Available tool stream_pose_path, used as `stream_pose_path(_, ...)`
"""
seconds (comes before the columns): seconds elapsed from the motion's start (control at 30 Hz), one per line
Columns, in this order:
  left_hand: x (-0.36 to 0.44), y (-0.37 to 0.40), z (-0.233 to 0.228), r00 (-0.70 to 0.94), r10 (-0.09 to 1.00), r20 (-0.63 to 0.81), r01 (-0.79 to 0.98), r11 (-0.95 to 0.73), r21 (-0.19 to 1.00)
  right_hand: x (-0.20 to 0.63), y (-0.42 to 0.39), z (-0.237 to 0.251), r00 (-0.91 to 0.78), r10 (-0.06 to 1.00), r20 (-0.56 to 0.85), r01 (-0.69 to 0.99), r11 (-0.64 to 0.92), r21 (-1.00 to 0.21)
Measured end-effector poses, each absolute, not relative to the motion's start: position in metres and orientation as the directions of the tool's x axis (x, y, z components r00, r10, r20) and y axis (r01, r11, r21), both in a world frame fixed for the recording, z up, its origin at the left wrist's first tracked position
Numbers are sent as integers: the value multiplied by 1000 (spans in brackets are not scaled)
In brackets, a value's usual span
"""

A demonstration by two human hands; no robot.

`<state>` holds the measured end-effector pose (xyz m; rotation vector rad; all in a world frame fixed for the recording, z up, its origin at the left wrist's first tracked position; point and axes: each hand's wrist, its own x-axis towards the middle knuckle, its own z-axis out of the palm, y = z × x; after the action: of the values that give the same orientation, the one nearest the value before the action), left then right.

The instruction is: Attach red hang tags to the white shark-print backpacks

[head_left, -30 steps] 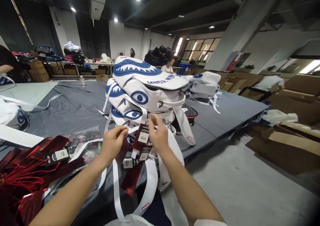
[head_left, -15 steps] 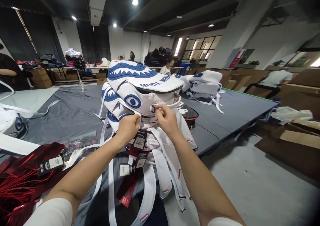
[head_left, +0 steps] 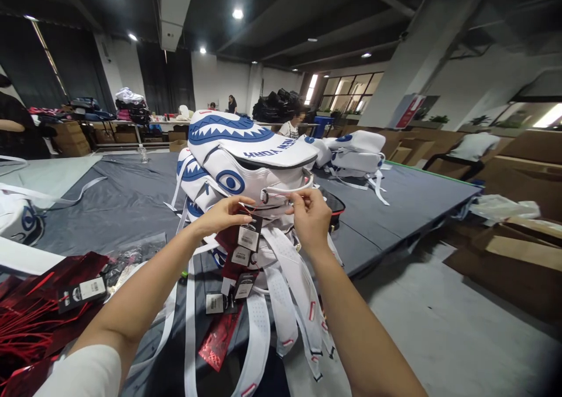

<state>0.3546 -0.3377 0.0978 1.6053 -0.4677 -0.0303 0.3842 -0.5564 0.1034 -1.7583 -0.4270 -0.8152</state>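
A: White bags with blue shark eyes and teeth, stacked on the grey table. Upside-down lettering on the top one, can't read it.

B: Left hand pinches a hang tag, barcode label facing out. Right hand pinches the thin string near the metal ring. Straps hang down off the table edge.

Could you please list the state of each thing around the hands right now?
left hand: pinching the red string of a hang tag
right hand: pinching the same string near the ring
hang tag: dangling below the string
white backpacks: stacked
white straps: hanging over the table edge
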Motion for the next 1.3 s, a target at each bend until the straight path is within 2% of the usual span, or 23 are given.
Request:
stream_pose_path(0.07, 348, -333, 95, 899, -325, 293, -289, 61, 955, 382, -548, 105, 699, -152, 699, 679, -166, -715)
stream_pose_path(0.1, 345, -333, 93, 901, -294, 318, -310, 74, 948, 380, -543, 107, 694, -161, 702, 695, -104, -711)
stream_pose_path(0.17, 343, -338, 90, 905, -142, 402, -396, 68, 916, 377, -532, 110, 695, -137, 706, 712, -4, -702)
stream_pose_path(0.27, 344, -346, 86, 858, 124, 498, -504, 23, 863, 378, -522, 113, 688, -13, 726, 725, 68, -685)
stream_pose_path(0.33, 345, -349, 84, 815, 188, 548, -552, -34, 833, 381, -520, 112, 654, 49, 755, 752, 65, -656)
stream_pose_path(0.4, 344, -351, 83, 725, 180, 665, -642, -174, 747, 386, -521, 112, 624, 74, 778, 777, 49, -628)
stream_pose_path(0.5, 343, -353, 86, 497, 86, 863, -735, -487, 472, 390, -521, 113, 586, 96, 804, 808, 7, -590)
stream_pose_path(0.57, 343, -356, 90, 402, 24, 916, -708, -626, 327, 389, -520, 114, 557, 135, 820, 830, -39, -557)
stream_pose_path(0.6, 343, -358, 92, 391, -6, 920, -699, -653, 293, 388, -520, 116, 552, 158, 819, 833, -52, -551)
stream_pose_path(0.67, 343, -361, 97, 437, -54, 898, -735, -597, 322, 385, -521, 119, 592, 203, 780, 801, -38, -598)
stream_pose_path(0.8, 345, -364, 102, 655, -65, 752, -722, -347, 599, 384, -529, 126, 739, 315, 596, 616, 42, -786)
stream_pose_path(0.87, 346, -364, 102, 724, -43, 689, -655, -356, 666, 385, -534, 130, 758, 383, 528, 561, 30, -827)
stream_pose_path(1.07, 349, -358, 99, 759, 18, 651, -527, -571, 629, 386, -538, 134, 759, 470, 451, 534, -51, -844)
stream_pose_path(1.3, 347, -356, 100, 726, -66, 685, -513, -715, 475, 384, -537, 132, 710, 490, 507, 649, -174, -741)
